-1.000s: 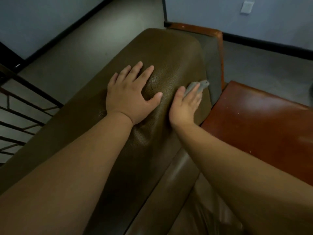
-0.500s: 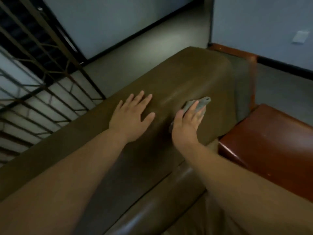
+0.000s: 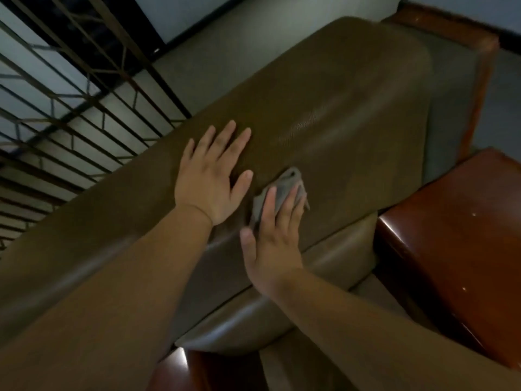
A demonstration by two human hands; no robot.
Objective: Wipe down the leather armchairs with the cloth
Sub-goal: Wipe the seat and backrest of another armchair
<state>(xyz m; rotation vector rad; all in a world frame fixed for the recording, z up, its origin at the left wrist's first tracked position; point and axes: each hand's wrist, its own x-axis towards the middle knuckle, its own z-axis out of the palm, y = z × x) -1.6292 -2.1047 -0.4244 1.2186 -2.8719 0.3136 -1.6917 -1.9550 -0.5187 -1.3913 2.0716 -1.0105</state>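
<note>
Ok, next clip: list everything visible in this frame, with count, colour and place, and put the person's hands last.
armchair: one, olive-brown leather, its padded top runs across the middle of the view.
cloth: one, grey, lying on the armchair's top under the right hand's fingers.
side table: one, glossy reddish-brown wood, at the right, beside the armchair.
wooden trim: reddish-brown, along the armchair's far right edge.
railing: one, dark metal bars, upper left.
floor: grey, beyond the armchair.
wall: pale, with dark skirting, at the top.
left hand: one, flat on the leather, fingers spread, left of the cloth.
right hand: one, straight fingers pressing the cloth onto the leather.
</note>
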